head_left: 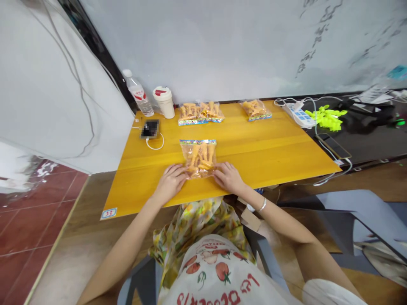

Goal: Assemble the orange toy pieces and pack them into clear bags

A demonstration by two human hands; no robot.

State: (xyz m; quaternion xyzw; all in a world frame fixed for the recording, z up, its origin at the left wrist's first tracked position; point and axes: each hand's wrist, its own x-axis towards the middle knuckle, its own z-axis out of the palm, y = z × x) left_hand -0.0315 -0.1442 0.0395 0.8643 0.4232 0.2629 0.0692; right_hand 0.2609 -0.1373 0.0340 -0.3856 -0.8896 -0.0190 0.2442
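Note:
A clear plastic bag of orange pieces shaped like small horns lies flat near the front of the yellow table. Its printed header strip faces the far side. At the bag's near left corner, my left hand grips the edge with the fingers closed together. My right hand pinches the near right corner in the same way. The thumbs are partly hidden beneath the hands.
Along the back edge are more filled bags and another bag to the right. A water bottle, a lidded cup and a plugged-in device stand at left. A power strip and yellow-green plastic pieces lie right.

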